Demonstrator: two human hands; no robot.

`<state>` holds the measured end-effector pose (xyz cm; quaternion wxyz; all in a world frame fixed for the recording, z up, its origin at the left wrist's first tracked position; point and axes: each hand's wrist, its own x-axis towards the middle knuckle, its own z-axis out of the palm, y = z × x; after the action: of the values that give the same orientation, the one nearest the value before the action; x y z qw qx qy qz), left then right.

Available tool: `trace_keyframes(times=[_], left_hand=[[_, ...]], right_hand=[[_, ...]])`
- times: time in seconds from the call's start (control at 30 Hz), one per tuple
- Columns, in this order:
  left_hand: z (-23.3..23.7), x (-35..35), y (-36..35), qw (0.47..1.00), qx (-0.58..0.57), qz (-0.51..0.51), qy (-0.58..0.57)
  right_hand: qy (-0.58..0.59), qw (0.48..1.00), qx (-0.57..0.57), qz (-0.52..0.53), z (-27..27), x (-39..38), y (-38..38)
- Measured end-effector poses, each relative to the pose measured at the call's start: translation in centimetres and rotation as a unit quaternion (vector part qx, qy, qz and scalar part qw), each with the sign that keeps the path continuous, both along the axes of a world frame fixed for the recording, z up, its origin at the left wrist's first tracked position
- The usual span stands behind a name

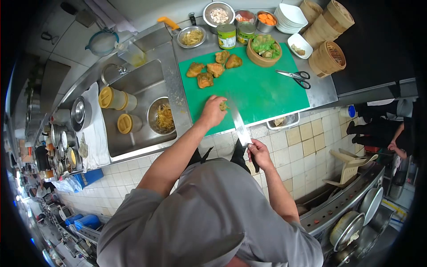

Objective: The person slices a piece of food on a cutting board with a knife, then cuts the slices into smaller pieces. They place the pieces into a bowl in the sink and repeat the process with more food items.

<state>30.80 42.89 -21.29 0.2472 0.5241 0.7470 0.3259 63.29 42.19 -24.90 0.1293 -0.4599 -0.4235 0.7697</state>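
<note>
On the green cutting board [262, 98], my left hand [214, 111] has its fingers curled over a small yellow-green piece of food [223, 106], partly hidden under the fingertips. My right hand [260, 154] grips a wide-bladed kitchen knife [240, 129] by its dark handle. Its blade lies just right of that piece, tip pointing away from me and blurred. Beyond my left hand sit several yellow-brown, wrinkled lumps of food [215, 70]. Scissors [295, 78] with black handles rest at the board's right side, and a bamboo steamer [264, 54] holding green leaves stands at the back.
Left is a sink [138, 84] containing a metal bowl of yellowish strips [163, 116] and lidded yellow containers [126, 123]. Behind the board stand a bowl of strips [192, 37], tin cans [227, 36] and stacked white dishes [291, 18]. A person in dark clothes [382, 131] is at far right.
</note>
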Motion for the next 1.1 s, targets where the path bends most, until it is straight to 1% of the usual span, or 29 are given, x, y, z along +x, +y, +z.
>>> trace_keyframes(times=[0.03, 0.23, 0.3, 0.33, 0.4, 0.43, 0.47, 0.5, 0.53, 0.57, 0.6, 0.63, 0.67, 0.7, 0.73, 0.77, 0.8, 0.83, 0.87, 0.9, 0.93, 0.97, 1.0, 1.03, 1.07, 1.1], left_hand=[[-0.2, 0.0, -0.2, 1.000, -0.001, -0.001, 0.000], [-1.5, -0.2, -2.4, 0.996, 0.042, 0.079, -0.020], [-1.7, -0.6, -3.8, 0.990, 0.033, 0.134, -0.041], [-1.9, -1.2, -4.8, 0.988, 0.032, 0.147, -0.039], [-2.0, -2.1, -6.5, 0.975, 0.045, 0.202, -0.079], [-2.0, -2.6, -7.5, 0.973, 0.045, 0.211, -0.081], [-1.9, -3.4, -8.8, 0.963, 0.057, 0.249, -0.085], [-1.7, -4.5, -10.0, 0.952, 0.069, 0.286, -0.088], [-2.1, -5.8, -11.3, 0.950, 0.070, 0.292, -0.089], [-2.5, -7.5, -12.7, 0.940, 0.065, 0.322, -0.091], [-3.0, -9.1, -14.2, 0.930, 0.059, 0.351, -0.092], [-3.4, -10.8, -15.5, 0.928, 0.058, 0.357, -0.092], [-3.8, -12.7, -16.6, 0.912, 0.051, 0.378, -0.150], [-4.1, -14.6, -17.6, 0.892, 0.045, 0.399, -0.207], [-5.0, -16.3, -18.7, 0.888, 0.045, 0.409, -0.204], [-5.9, -18.0, -19.7, 0.890, 0.050, 0.397, -0.217], [-7.3, -19.6, -20.8, 0.892, 0.056, 0.385, -0.231], [-9.3, -21.2, -22.1, 0.871, 0.060, 0.412, -0.263], [-10.3, -22.5, -23.5, 0.869, 0.063, 0.417, -0.260], [-11.0, -23.6, -24.8, 0.879, -0.013, 0.433, -0.199], [-11.3, -24.3, -25.4, 0.882, -0.087, 0.442, -0.139], [-11.2, -24.2, -25.2, 0.884, -0.084, 0.438, -0.141], [-10.9, -23.6, -24.5, 0.901, -0.065, 0.420, -0.088], [-9.9, -22.6, -23.4, 0.915, -0.045, 0.398, -0.034], [-9.0, -21.5, -21.5, 0.921, -0.042, 0.387, -0.037], [-6.3, -19.6, -18.4, 0.941, -0.015, 0.334, -0.059]], right_hand=[[0.001, 1.000, 0.000, 0.030, 0.1, -0.4, -0.2], [-0.004, 0.998, 0.011, 0.058, 1.3, -2.5, -0.9], [-0.010, 0.997, 0.015, 0.076, 1.9, -3.4, -0.9], [-0.009, 0.996, 0.014, 0.088, 2.0, -4.1, -0.9], [-0.015, 0.990, 0.032, 0.135, 2.8, -5.6, -0.8], [-0.021, 0.987, 0.034, 0.155, 3.2, -6.7, -0.8], [-0.024, 0.986, 0.034, 0.163, 3.6, -7.8, -0.9], [-0.008, 0.980, 0.044, 0.194, 4.3, -9.3, -0.9], [0.009, 0.973, 0.053, 0.225, 4.5, -10.9, -0.9], [0.009, 0.967, 0.065, 0.247, 3.6, -12.4, -1.1], [0.009, 0.965, 0.064, 0.253, 4.3, -14.5, -1.2], [-0.011, 0.954, 0.071, 0.293, 5.6, -16.9, -1.2], [-0.029, 0.940, 0.077, 0.332, 6.2, -19.1, -1.4], [-0.027, 0.937, 0.075, 0.341, 5.5, -21.0, -1.6], [-0.050, 0.925, 0.136, 0.352, 4.5, -22.9, -2.1], [-0.071, 0.908, 0.198, 0.361, 3.6, -24.3, -2.5], [-0.067, 0.905, 0.197, 0.371, 3.6, -25.1, -2.7], [-0.075, 0.887, 0.279, 0.360, 3.7, -25.5, -2.4], [-0.083, 0.864, 0.360, 0.343, 4.2, -25.8, -1.9], [-0.095, 0.860, 0.375, 0.333, 6.4, -25.6, -1.5], [-0.095, 0.858, 0.378, 0.335, 8.1, -25.0, -1.0], [-0.092, 0.875, 0.352, 0.319, 9.5, -23.8, -0.3], [-0.092, 0.892, 0.327, 0.298, 10.3, -22.3, 0.5], [-0.099, 0.893, 0.330, 0.288, 10.5, -20.5, 1.3], [-0.083, 0.923, 0.287, 0.242, 10.7, -18.4, 1.8], [-0.063, 0.948, 0.244, 0.196, 10.8, -16.5, 2.4]])
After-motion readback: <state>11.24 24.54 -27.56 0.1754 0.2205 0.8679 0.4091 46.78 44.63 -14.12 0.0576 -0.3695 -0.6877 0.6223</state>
